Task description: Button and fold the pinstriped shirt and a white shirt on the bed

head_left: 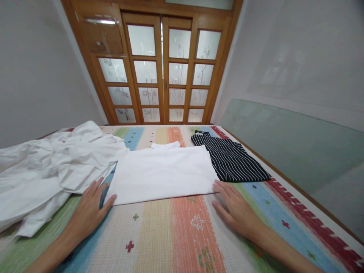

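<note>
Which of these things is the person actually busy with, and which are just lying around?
Being handled:
folded white garment, in the middle
left hand, at its near left corner
right hand, at its near right corner

Apparently just lying about:
crumpled white cloth, on the left
black striped garment, on the right
patterned cover, underneath

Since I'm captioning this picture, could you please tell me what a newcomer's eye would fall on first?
Probably the flat-folded white garment in the middle, with the left hand and right hand at its near corners. Next come the rumpled white cloth on the left and the striped black garment on the right, all on a colourful striped cover.
</note>
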A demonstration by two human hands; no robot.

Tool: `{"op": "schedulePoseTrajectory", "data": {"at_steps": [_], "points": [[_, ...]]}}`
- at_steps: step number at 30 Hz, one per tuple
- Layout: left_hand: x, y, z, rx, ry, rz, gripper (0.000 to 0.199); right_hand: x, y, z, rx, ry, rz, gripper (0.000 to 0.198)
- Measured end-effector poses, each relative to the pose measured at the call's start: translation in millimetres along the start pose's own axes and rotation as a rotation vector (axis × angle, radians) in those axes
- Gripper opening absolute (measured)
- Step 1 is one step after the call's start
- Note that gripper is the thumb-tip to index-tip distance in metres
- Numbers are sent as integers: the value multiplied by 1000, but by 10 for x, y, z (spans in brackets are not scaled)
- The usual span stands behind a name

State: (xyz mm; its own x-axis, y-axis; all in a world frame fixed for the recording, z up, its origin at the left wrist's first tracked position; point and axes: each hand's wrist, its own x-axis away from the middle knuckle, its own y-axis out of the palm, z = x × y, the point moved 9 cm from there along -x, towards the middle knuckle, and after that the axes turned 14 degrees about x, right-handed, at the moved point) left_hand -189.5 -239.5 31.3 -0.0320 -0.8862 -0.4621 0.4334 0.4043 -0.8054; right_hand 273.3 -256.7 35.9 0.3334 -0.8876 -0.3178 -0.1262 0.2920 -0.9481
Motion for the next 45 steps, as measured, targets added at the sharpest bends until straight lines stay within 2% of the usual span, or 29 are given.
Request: {"op": "schedulePoseTrajectory", "data": {"at_steps": [4, 9, 12, 15, 18, 23, 28, 31, 34, 36, 38, 41, 43, 45], "points": [[17, -182, -136, 100, -196, -4, 55, 21, -82, 297, -103, 214, 44, 44], [-17, -170, -114, 346, -397, -117, 51, -40, 24, 434, -399, 350, -27, 44], [-14, -174, -90, 420, -522, -123, 54, -99, 100, 471, -595, 417, -58, 45], [1, -144, -34, 559, -586, -134, 58, -119, 239, 493, -770, 515, -166, 53], [24, -59, 31, 694, -611, -200, 61, -133, 280, 510, -862, 567, -182, 54], [27, -76, 24, 669, -642, -200, 72, -143, 248, 565, -829, 555, -131, 50], [78, -128, -17, 583, -611, -229, 68, -48, 185, 569, -766, 495, -151, 46], [235, -63, -131, 584, -647, -319, 74, 49, 151, 551, -716, 448, -191, 39], [445, 53, -250, 610, -718, -466, 92, 129, 108, 570, -644, 406, -187, 32], [504, 74, -288, 621, -725, -508, 101, 146, 63, 603, -569, 395, -166, 29], [440, 17, -294, 604, -683, -454, 104, 108, -20, 632, -466, 392, -122, 26], [161, -190, -224, 484, -554, -248, 96, -84, -197, 578, -330, 340, -27, 20], [-72, -304, -78, 388, -441, -137, 86, -297, -290, 457, -288, 261, 34, 17], [-312, -310, 142, 360, -320, -105, 71, -556, -322, 299, -268, 175, 79, 14]]}}
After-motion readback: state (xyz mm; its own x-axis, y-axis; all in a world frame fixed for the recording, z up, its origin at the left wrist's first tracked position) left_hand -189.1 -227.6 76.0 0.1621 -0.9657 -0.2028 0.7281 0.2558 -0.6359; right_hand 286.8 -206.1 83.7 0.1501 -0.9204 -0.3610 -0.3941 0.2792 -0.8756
